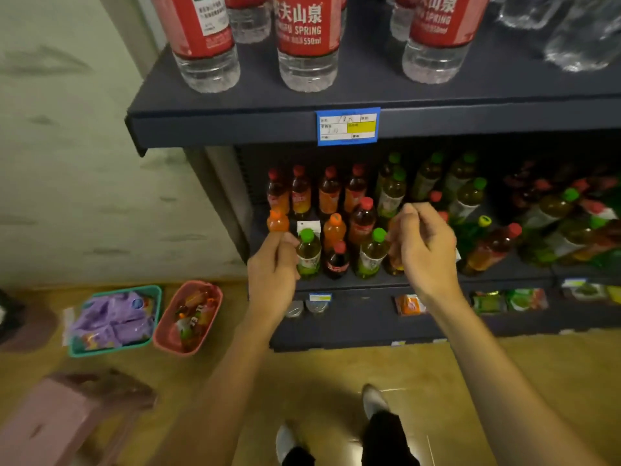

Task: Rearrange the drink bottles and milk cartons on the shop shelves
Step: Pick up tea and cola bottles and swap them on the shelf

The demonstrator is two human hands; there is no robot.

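The left hand (273, 270) grips a small orange bottle (278, 222) from below, its cap pointing to 12 o'clock, at the front left of the lower shelf (504, 274). The right hand (421, 250) has curled fingers beside a green-capped bottle (371, 253) at its 9 o'clock; whether it holds anything I cannot tell. At 12 o'clock, water bottles (307, 45) stand on the upper shelf (235, 126). At 8 o'clock, two baskets (188, 317) sit on the floor.

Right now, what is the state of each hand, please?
Left hand: grips the small orange plastic bottle with orange cap.
Right hand: fingers curled; whether it holds anything cannot be told.
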